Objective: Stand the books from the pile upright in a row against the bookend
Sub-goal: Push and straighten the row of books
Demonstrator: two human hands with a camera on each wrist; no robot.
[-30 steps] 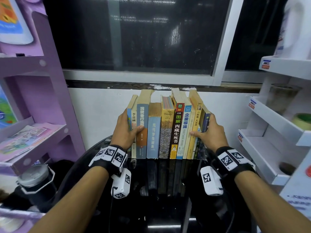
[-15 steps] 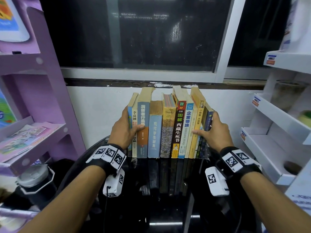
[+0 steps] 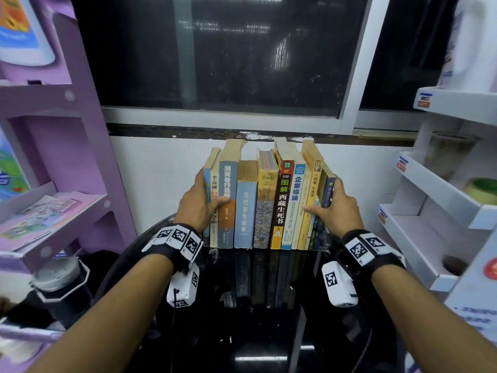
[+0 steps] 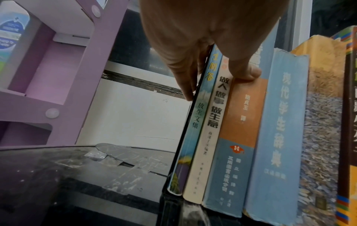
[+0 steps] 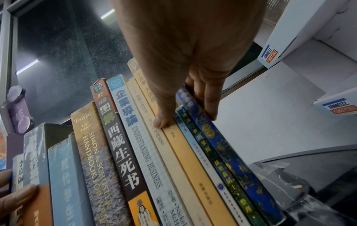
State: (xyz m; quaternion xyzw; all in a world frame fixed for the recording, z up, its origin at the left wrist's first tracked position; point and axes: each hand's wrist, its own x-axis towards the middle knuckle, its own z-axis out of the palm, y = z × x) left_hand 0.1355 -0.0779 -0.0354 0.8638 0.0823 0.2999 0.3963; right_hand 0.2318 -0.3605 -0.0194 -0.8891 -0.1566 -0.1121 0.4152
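1. The row of books point(image 3: 266, 208) stood upright, spines toward the camera, on the black glass table point(image 3: 258, 305), against the white wall under the dark window point(image 3: 220, 49).
2. The left hand point(image 3: 197, 204) clasped the left end of the row: its fingers point(image 4: 185, 79) lay flat on the outer face of the thin black bookend point(image 4: 185, 137), and its thumb point(image 4: 243, 71) pressed on the spine of the blue-and-orange book point(image 4: 237, 137).
3. The right hand point(image 3: 337, 208) clasped the right end of the row: its fingers point(image 5: 206, 97) lay along the cover of the dark blue book point(image 5: 228, 152), and its thumb point(image 5: 163, 116) pressed on the yellow book point(image 5: 189, 160).
4. A clear bookend foot point(image 5: 278, 180) showed on the table just right of the row.
5. Left of the row stood a purple shelf unit point(image 3: 80, 162); right of it, a white shelf unit point(image 3: 430, 197).
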